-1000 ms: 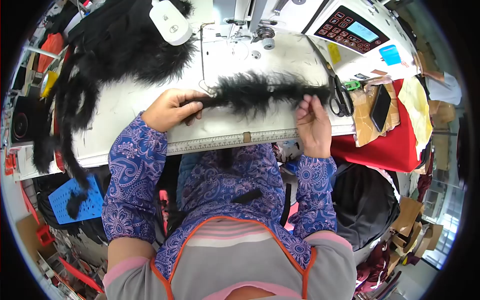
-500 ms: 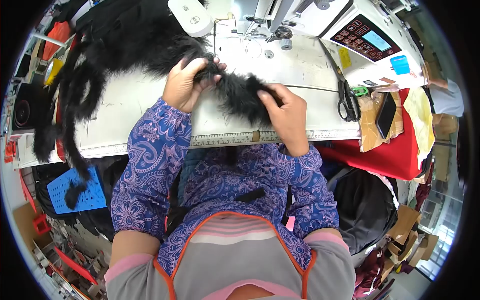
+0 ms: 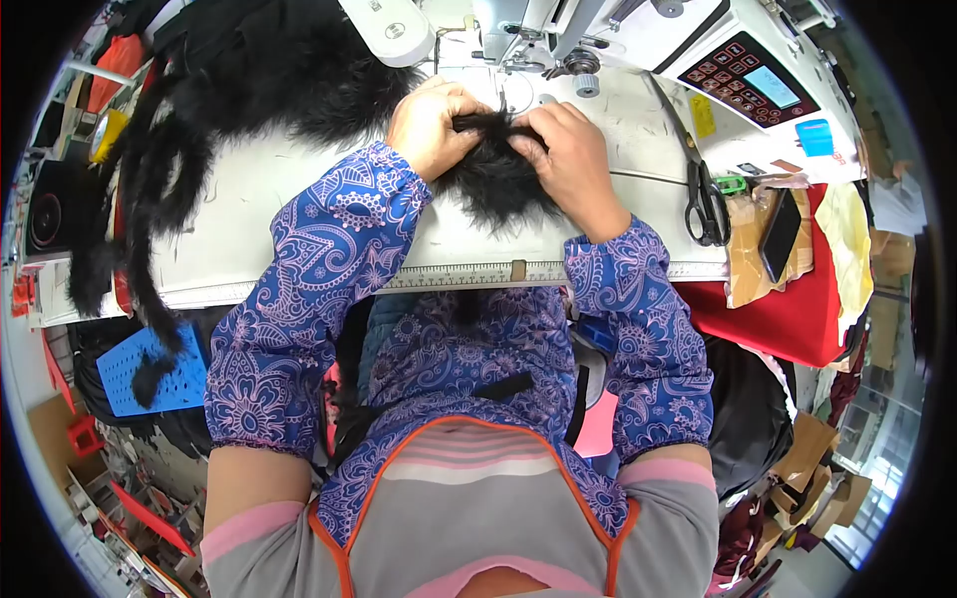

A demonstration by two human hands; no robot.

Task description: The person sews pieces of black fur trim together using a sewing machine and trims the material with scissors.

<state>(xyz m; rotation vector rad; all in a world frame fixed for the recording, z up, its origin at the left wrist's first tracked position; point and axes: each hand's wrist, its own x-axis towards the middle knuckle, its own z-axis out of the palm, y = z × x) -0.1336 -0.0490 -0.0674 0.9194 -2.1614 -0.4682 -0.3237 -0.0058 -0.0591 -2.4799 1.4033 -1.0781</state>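
Observation:
Between my two hands a piece of black fur (image 3: 501, 184) is gripped along its upper edge, its long hairs hanging over the white worktop. My left hand (image 3: 435, 128) is closed on the fur's left end. Closed on the right end, my right hand (image 3: 568, 149) pinches with thumb and fingers. Just beyond both hands stands the needle area of a sewing machine (image 3: 523, 55). A larger heap of black fur (image 3: 289, 75) lies to the left, with long strips hanging over the table's front edge.
Black scissors (image 3: 706, 204) and a phone (image 3: 781, 234) on brown card lie at the right. The machine's control panel (image 3: 750, 80) is lit. A ruler strip (image 3: 449, 274) runs along the front edge. A blue perforated tray (image 3: 155, 369) sits lower left.
Both hands have moved toward the needle area, the left one also to the right. The fur piece, stretched between them before, is now bunched and held by its upper edge.

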